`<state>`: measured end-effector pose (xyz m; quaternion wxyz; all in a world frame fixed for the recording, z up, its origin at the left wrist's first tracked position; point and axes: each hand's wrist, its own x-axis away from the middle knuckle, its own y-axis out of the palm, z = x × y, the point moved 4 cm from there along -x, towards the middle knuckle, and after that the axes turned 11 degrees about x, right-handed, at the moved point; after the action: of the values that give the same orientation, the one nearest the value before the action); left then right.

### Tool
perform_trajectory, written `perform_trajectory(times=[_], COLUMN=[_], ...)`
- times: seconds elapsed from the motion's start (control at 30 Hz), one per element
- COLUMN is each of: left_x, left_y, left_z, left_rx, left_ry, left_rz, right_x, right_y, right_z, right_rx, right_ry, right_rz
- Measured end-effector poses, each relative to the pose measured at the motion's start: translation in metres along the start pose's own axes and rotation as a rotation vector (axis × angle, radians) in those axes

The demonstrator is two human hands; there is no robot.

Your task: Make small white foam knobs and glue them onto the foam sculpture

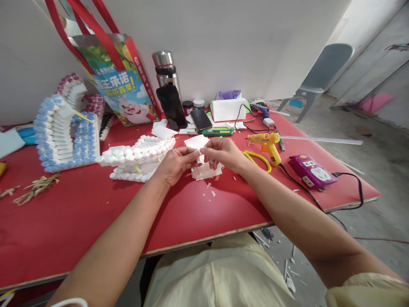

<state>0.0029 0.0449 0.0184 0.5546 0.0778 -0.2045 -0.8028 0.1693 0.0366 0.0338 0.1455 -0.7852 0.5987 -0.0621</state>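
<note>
My left hand [179,164] and my right hand [223,152] meet above the middle of the table, fingertips almost touching. Both are closed in a pinch on a small piece of white paper [201,158], partly covered by the fingers. Beneath them lie white paper sheets [207,172], with tiny scraps [213,193] scattered on the near side. Just left of my left hand stands a curved white model [134,152] built of small rounded pieces in two layers. A yellow glue gun [270,145] with a long clear glue stick rests to the right of my right hand.
A blue-and-white model [86,138] and a shopping bag [124,89] stand at the left. Behind the hands are a steel flask [164,64], two phones [172,108] and a green cutter [218,132]. Yellow-handled scissors [255,160] and a purple power box [311,171] with cords lie right.
</note>
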Motion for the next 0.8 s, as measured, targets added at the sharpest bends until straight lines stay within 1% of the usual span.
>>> perform_trajectory(times=[0.07,0.13,0.27,0.33,0.43,0.63,0.7,0.8], left_x=[0.000,0.000,0.000,0.001,0.002,0.001,0.001,0.002], left_y=[-0.001,-0.001,0.000,0.001,0.003,0.005,0.006,0.006], left_z=[0.000,0.001,0.005,0.005,0.005,0.003,0.003,0.003], left_rx=[-0.037,-0.079,-0.160,-0.179,-0.169,-0.085,-0.073,-0.094], left_ry=[0.014,0.045,0.163,0.207,0.238,0.305,0.309,0.309], left_rz=[0.006,0.013,0.021,0.029,0.046,0.021,0.020,0.042], right_x=[0.000,0.001,0.006,0.009,0.011,0.010,0.010,0.012], right_y=[0.001,0.002,0.003,0.005,0.007,0.007,0.006,0.007], right_z=[0.002,0.003,-0.004,-0.008,-0.009,-0.010,-0.011,-0.012], right_rx=[0.052,0.104,0.206,0.228,0.203,0.043,0.057,0.157], right_ry=[-0.037,-0.092,-0.218,-0.260,-0.274,-0.293,-0.300,-0.309], right_rz=[0.003,0.041,0.151,0.171,0.150,0.113,0.131,0.147])
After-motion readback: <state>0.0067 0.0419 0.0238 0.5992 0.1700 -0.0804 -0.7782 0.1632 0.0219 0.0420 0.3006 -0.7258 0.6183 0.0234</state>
